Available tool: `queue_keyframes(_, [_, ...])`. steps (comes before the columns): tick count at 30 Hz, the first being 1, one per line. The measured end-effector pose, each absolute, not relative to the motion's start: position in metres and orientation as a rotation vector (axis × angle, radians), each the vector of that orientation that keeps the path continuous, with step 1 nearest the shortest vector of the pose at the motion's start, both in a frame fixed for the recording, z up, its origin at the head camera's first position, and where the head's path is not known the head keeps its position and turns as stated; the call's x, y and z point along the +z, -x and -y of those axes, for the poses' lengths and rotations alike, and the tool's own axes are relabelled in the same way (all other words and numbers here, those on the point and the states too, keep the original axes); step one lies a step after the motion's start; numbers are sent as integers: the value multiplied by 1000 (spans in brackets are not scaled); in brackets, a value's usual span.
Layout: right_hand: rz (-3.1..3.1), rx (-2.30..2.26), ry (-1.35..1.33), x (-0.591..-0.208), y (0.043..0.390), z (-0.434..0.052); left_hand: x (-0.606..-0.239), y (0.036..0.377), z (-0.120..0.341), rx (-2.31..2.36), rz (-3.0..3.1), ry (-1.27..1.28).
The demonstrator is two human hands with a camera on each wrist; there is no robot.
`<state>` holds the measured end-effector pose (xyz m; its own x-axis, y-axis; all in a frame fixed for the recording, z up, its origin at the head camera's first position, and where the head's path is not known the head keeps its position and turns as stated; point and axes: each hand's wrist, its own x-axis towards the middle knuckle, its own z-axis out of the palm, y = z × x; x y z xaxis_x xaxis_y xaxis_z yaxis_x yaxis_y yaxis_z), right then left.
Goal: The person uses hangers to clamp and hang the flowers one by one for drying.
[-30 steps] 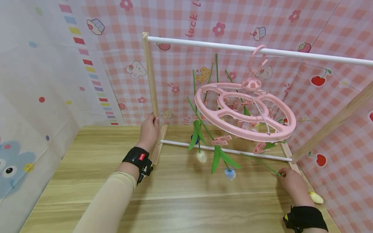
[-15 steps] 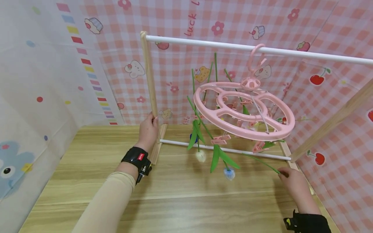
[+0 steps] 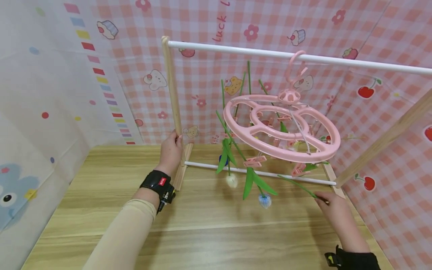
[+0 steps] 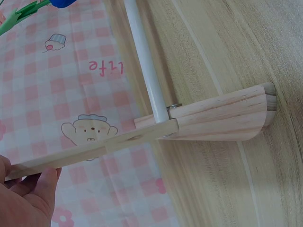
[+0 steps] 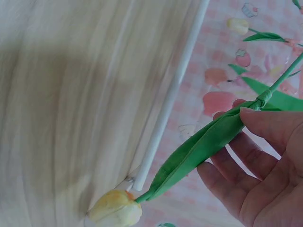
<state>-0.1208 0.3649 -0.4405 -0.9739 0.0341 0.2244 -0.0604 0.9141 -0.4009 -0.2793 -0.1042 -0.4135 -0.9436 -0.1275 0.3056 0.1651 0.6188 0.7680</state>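
My right hand (image 3: 334, 210) pinches an artificial yellow tulip (image 5: 116, 208) by its leaf and stem, thumb on top, fingers beneath. The tulip has a closed pale yellow bud, one long narrow green leaf (image 5: 199, 149) folded along the stem, and a thin green stem (image 3: 298, 185). Its long axis runs diagonally: in the right wrist view the bud points down toward the wooden tabletop (image 3: 209, 228), close by the end of the rack's lower white rod (image 5: 173, 90); the stem rises away past my fingers. In the head view the stem slopes up and left from my hand toward the round pink clip hanger (image 3: 281, 129), near the right edge of the tabletop. I cannot tell whether the stem end sits in a clip.

My left hand (image 3: 171, 152) grips the rack's left wooden upright (image 3: 170, 86) just above its wooden foot (image 4: 222, 118), fingers curled round the post.

The hanger hooks on the upper white rod (image 3: 236, 50), tilted. Other tulips hang bud-down from it: a white one (image 3: 232, 181) and a blue one (image 3: 264, 201).
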Motion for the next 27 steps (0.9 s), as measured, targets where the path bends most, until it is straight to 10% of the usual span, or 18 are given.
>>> queue_keyframes(27, [2685,722,-129,-438,118,-341,-413,278,103,-1328,2480,4])
